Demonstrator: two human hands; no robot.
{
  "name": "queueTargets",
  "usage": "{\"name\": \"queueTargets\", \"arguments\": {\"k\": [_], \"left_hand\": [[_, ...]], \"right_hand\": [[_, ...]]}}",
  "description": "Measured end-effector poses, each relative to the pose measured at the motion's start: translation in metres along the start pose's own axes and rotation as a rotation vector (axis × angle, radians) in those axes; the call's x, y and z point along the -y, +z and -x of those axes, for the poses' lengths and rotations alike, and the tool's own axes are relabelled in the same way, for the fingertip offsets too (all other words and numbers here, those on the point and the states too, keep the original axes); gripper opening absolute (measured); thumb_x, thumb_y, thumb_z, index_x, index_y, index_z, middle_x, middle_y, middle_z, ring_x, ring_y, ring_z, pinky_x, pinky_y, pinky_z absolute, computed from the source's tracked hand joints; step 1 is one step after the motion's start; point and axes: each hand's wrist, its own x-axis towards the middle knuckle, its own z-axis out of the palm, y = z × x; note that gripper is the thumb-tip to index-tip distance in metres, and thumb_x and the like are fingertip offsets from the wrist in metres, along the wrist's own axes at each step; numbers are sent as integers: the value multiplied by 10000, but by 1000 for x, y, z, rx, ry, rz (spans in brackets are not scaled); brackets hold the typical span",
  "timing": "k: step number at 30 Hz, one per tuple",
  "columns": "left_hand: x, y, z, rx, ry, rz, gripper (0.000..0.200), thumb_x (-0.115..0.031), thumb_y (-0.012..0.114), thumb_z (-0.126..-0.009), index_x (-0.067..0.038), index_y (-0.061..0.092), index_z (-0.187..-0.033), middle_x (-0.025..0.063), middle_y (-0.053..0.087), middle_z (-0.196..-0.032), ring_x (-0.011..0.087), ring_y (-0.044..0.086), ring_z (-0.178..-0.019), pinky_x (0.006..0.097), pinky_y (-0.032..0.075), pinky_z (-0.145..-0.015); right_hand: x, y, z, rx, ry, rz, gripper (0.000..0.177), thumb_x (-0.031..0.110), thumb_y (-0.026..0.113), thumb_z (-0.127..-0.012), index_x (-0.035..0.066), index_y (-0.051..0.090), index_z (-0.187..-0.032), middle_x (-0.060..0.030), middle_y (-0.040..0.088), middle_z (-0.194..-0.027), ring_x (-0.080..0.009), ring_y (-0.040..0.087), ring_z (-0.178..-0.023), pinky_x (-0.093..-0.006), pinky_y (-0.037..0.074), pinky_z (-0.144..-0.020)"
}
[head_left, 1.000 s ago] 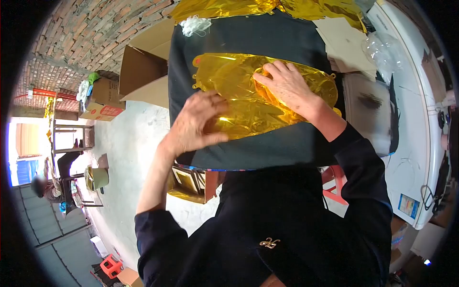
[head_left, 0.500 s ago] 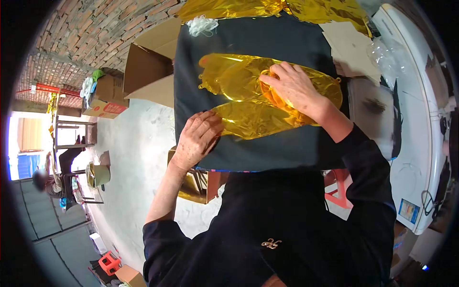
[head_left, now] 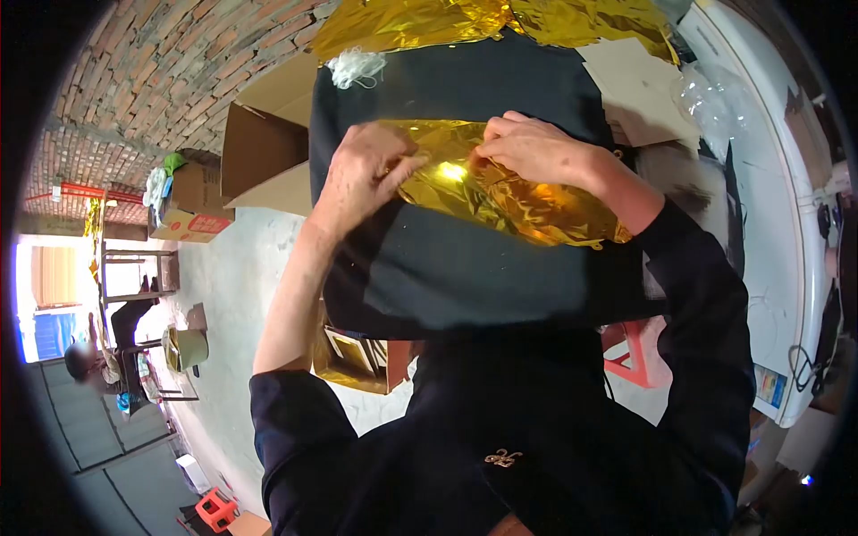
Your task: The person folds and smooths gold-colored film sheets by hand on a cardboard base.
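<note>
A flat, shiny gold foil balloon lies across the black cloth-covered work surface, folded over and creased. My left hand is closed with its fingertips pinching the balloon's left end. Farther right, my right hand grips the upper edge between thumb and fingers. The foil between the two hands looks drawn fairly straight, with a bright glint on it. Its right end reaches below my right wrist.
More gold foil sheets lie along the far edge, near a bundle of white string. Cardboard and clear plastic sit at right. An open carton stands left. Another person sits across the room.
My left hand has moved up from the balloon's lower left edge to its upper left end. The balloon's lower part has been folded up, making it narrower. My right hand has shifted slightly left.
</note>
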Motion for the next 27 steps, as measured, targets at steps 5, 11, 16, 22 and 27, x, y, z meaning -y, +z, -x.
{"name": "queueTargets", "arguments": {"k": [5, 11, 16, 22, 27], "left_hand": [[15, 15, -35, 142, -211, 28, 289, -243, 806, -961, 26, 752, -1050, 161, 758, -1070, 340, 707, -1029, 413, 525, -953], [30, 40, -48, 197, -301, 55, 363, -293, 794, -984, 49, 767, -1105, 186, 764, -1124, 360, 722, -1037, 426, 559, -949], [34, 47, -49, 184, -305, -29, 353, -301, 801, -972, 11, 774, -1134, 158, 752, -1146, 346, 696, -1062, 433, 541, -980], [36, 54, -54, 165, -173, -141, 306, -285, 795, -956, -24, 783, -1115, 124, 730, -1079, 325, 656, -1075, 424, 486, -1012], [38, 61, -56, 127, -126, -189, 280, -282, 799, -929, -44, 778, -1074, 91, 704, -1045, 310, 623, -1082, 439, 462, -980]], "right_hand": [[-31, 3, -14, 32, -49, -151, 353, 151, 544, -1065, 55, 698, -1368, -109, 635, -1355, -330, 544, -1294, -441, 425, -1133], [-44, 7, -17, 6, -83, -261, 382, 191, 536, -1082, 59, 688, -1407, -135, 668, -1309, -349, 580, -1304, -449, 437, -1132], [-49, 2, -12, 35, -42, -399, 346, 187, 533, -1075, 44, 703, -1341, -127, 677, -1338, -344, 609, -1299, -445, 464, -1108], [-41, 7, -15, -83, -3, -394, 394, 372, 666, -1017, 0, 742, -1122, -178, 739, -1191, -355, 705, -1120, -447, 539, -960], [-32, 27, -25, -249, 148, -441, 468, 448, 769, -943, -16, 747, -993, -197, 761, -961, -365, 737, -952, -463, 557, -873]]}}
